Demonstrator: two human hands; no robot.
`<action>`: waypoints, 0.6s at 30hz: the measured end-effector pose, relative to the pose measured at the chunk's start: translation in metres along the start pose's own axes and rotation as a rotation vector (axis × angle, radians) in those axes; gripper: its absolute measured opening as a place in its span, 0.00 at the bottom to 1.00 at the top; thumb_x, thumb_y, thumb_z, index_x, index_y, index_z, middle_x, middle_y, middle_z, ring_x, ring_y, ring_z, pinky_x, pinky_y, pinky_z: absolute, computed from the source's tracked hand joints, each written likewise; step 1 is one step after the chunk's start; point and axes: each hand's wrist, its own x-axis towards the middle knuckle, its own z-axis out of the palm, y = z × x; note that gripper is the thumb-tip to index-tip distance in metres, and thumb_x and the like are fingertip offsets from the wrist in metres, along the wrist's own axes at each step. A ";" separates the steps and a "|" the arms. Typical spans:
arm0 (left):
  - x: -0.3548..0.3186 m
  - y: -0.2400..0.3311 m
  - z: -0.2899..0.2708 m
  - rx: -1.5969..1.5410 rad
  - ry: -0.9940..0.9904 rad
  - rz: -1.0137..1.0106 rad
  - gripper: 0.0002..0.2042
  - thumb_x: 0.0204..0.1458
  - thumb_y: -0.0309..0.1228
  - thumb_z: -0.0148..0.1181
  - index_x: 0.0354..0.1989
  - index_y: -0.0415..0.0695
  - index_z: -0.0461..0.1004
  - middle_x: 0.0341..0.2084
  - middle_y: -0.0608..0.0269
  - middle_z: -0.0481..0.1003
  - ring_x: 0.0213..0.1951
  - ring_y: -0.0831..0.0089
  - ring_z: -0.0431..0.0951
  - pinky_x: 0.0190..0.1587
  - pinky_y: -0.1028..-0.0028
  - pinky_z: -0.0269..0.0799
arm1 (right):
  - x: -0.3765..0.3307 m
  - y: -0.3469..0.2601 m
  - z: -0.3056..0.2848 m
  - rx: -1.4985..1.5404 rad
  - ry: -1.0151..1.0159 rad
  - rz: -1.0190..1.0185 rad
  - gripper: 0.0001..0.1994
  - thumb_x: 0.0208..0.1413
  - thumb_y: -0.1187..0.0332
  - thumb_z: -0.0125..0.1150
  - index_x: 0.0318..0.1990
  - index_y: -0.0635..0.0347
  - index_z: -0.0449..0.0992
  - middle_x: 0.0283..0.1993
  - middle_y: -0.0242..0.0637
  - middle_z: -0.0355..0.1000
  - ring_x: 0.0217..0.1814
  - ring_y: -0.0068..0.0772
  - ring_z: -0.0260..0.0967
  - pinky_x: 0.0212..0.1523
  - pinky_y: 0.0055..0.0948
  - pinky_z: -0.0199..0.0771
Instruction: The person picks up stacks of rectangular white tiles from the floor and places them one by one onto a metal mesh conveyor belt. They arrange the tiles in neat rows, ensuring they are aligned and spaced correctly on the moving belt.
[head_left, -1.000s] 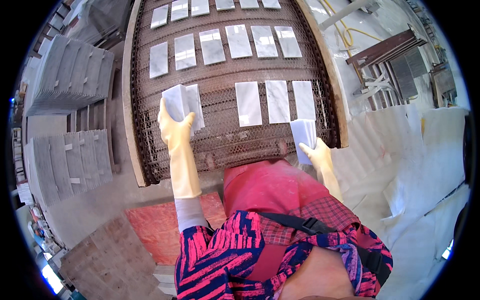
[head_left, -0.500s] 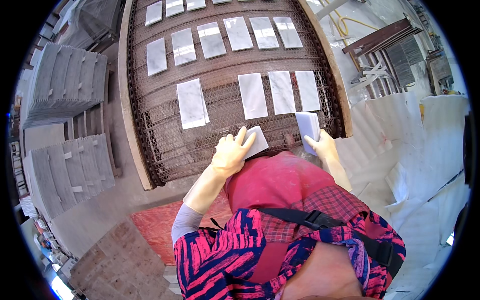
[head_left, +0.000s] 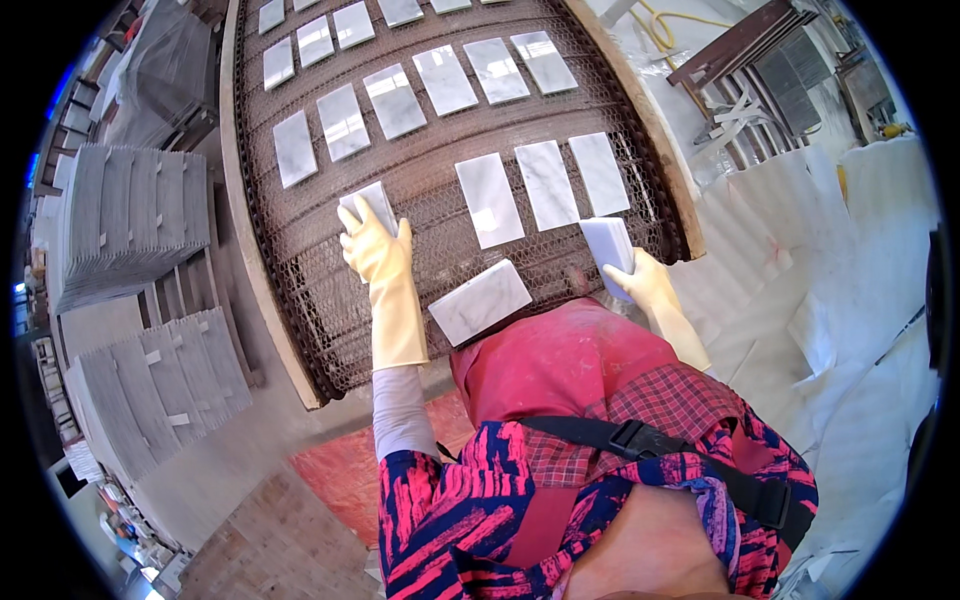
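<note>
My left hand (head_left: 375, 240), in a pale yellow rubber glove, spans a white marble tile (head_left: 376, 194) at the left of the wire mesh conveyor (head_left: 300, 270). Fingers lie along its left side and the thumb along its right; the palm hides much of it. A thin stack of bluish-white sheets, perhaps foam (head_left: 605, 245), is gripped in my gloved right hand (head_left: 645, 280) at the conveyor's near right. Between my hands, a slanted grey-veined marble tile (head_left: 480, 303) rests at the near edge against my red apron (head_left: 560, 350).
Several white tiles (head_left: 398, 100) lie in rows farther up the mesh. Wooden rails (head_left: 262, 300) border the conveyor. Stacks of grey slabs (head_left: 135, 225) stand on the left. White sheeting (head_left: 790, 270) spreads on the right, below a dark metal frame (head_left: 745, 45).
My left hand has left the slanted tile at the near edge and moved up and left onto the tile there. My right hand still holds the sheets. The rows shift slightly in view.
</note>
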 end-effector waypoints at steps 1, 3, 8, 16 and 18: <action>0.002 0.006 -0.001 0.000 -0.020 -0.032 0.48 0.56 0.49 0.75 0.81 0.47 0.56 0.80 0.47 0.55 0.64 0.44 0.75 0.66 0.51 0.76 | 0.000 0.002 0.000 0.009 -0.002 -0.004 0.33 0.55 0.47 0.74 0.61 0.62 0.80 0.55 0.53 0.84 0.58 0.47 0.83 0.60 0.40 0.80; 0.002 0.010 -0.001 -0.011 -0.011 -0.053 0.48 0.55 0.47 0.76 0.81 0.48 0.55 0.81 0.48 0.55 0.60 0.46 0.77 0.62 0.52 0.80 | 0.004 0.011 0.004 0.025 -0.004 -0.017 0.33 0.55 0.46 0.74 0.61 0.61 0.80 0.55 0.53 0.84 0.58 0.47 0.83 0.60 0.40 0.79; 0.003 -0.002 0.010 -0.155 0.111 0.007 0.50 0.51 0.40 0.78 0.82 0.49 0.54 0.79 0.50 0.58 0.60 0.45 0.78 0.62 0.52 0.81 | 0.011 0.024 0.009 0.046 0.000 -0.051 0.34 0.54 0.44 0.74 0.60 0.60 0.81 0.54 0.53 0.84 0.58 0.50 0.83 0.60 0.41 0.79; -0.040 0.059 -0.003 -0.235 0.052 0.102 0.52 0.48 0.38 0.79 0.82 0.48 0.53 0.78 0.49 0.61 0.58 0.44 0.79 0.60 0.50 0.81 | 0.017 0.030 0.011 0.035 -0.017 -0.048 0.35 0.53 0.43 0.74 0.59 0.63 0.81 0.53 0.54 0.84 0.57 0.51 0.83 0.60 0.42 0.79; -0.039 0.070 0.013 -0.198 0.044 0.106 0.52 0.47 0.39 0.78 0.81 0.49 0.54 0.78 0.48 0.61 0.55 0.45 0.79 0.57 0.51 0.80 | 0.016 0.029 0.010 0.039 -0.014 -0.050 0.35 0.53 0.43 0.74 0.59 0.62 0.81 0.53 0.54 0.84 0.57 0.51 0.83 0.60 0.42 0.79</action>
